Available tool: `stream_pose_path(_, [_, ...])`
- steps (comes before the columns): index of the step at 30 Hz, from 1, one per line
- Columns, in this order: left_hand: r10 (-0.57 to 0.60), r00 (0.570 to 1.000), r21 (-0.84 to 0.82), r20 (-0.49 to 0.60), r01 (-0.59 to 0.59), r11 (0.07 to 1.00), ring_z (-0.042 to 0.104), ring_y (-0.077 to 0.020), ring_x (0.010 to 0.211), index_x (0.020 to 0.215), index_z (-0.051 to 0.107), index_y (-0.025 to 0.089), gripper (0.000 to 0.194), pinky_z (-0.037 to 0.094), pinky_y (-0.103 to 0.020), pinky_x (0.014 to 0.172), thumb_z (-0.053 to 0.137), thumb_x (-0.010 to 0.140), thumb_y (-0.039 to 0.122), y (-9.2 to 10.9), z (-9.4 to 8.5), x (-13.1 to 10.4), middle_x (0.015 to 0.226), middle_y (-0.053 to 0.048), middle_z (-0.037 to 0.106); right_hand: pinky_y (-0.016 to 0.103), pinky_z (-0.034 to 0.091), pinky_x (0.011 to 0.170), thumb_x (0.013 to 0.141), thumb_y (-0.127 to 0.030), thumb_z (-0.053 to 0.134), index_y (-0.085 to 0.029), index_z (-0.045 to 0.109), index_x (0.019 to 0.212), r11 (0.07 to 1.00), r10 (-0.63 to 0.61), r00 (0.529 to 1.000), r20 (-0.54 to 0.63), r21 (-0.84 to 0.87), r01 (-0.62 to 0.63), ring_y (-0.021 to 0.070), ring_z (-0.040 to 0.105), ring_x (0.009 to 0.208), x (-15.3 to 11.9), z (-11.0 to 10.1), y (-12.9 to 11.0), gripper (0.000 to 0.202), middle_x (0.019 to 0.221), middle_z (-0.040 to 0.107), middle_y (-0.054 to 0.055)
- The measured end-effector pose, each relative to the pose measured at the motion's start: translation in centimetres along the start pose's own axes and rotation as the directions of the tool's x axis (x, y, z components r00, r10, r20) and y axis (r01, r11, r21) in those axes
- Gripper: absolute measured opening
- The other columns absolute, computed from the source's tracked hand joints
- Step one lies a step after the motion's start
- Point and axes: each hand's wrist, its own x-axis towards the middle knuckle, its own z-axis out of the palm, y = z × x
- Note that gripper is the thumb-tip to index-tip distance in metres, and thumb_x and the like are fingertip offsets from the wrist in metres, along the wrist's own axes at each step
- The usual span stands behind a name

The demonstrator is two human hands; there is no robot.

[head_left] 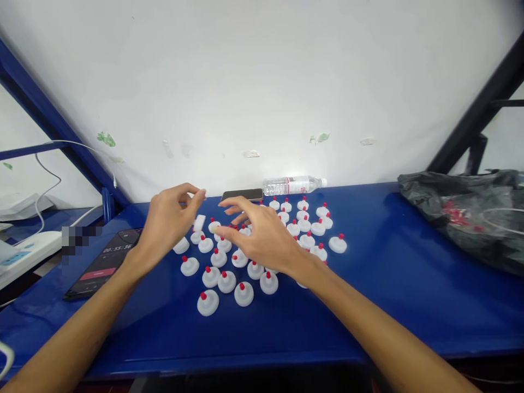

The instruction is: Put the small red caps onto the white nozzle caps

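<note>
right hand [264, 230] with fingers parted over red-tipped white caps [244, 296] on blue tabletop [376, 267], left hand [170, 217] with fingers curled, grip impossible to tell, phone [100, 265] reading 00:55:36, clear bottle [276, 186] with illegible label [298, 184]

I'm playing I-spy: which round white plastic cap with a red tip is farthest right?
The round white plastic cap with a red tip at the group's right edge, on the glossy blue table; every other one sits further left.

Caps [244, 296]: dozens, white, round, red-tipped. Loosely clustered before me on my blue worktop [393, 262]; most upright, tips up, several partly hidden from me by my right hand [262, 232]. One white piece [199, 222], tilted, near my left hand [172, 213].
</note>
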Motion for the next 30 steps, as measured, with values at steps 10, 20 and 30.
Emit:
stream_pose_path(10, [0.116, 0.974, -0.348, 0.193, -0.042, 0.937, 0.067, -0.0137, 0.072, 0.11, 0.069, 0.015, 0.035, 0.06, -0.03, 0.066, 0.06, 0.105, 0.049, 4.6, 2.2, 1.6, 0.091, -0.001, 0.07, 0.034, 0.06, 0.086, 0.097, -0.023, 0.069, -0.026, 0.07, 0.111, 0.996, -0.08, 0.987, -0.137, 0.015, 0.083, 0.0196, 0.079, 0.096, 0.5, -0.9, 0.0, 0.014, 0.111, 0.082, 0.0])
stream_pose_path(20, [0.092, 0.77, 0.042, 0.631, -0.152, 0.987, 0.071, -0.022, 0.102, 0.121, 0.069, 0.017, 0.031, 0.063, -0.042, 0.089, 0.071, 0.1, 0.04, 2.1, 3.9, 4.7, 0.12, -0.008, 0.072, 0.034, 0.058, 0.08, 0.095, -0.027, 0.07, -0.024, 0.071, 0.105, 0.998, 0.017, 0.93, -0.368, -0.047, -0.037, 0.0189, 0.078, 0.086, 1.3, -3.0, 1.0, 0.011, 0.105, 0.081, 0.002])
stream_pose_path(30, [0.094, 0.732, 0.155, 0.675, -0.265, 0.952, 0.07, -0.0238, 0.109, 0.126, 0.067, 0.018, 0.034, 0.062, -0.045, 0.093, 0.07, 0.1, 0.041, 2.9, 4.8, 4.1, 0.127, -0.009, 0.07, 0.036, 0.059, 0.085, 0.094, -0.023, 0.07, -0.023, 0.071, 0.107, 0.998, 0.021, 0.955, -0.296, -0.044, -0.036, 0.0193, 0.077, 0.09, 1.1, -2.3, 0.7, 0.012, 0.105, 0.081, 0.002])
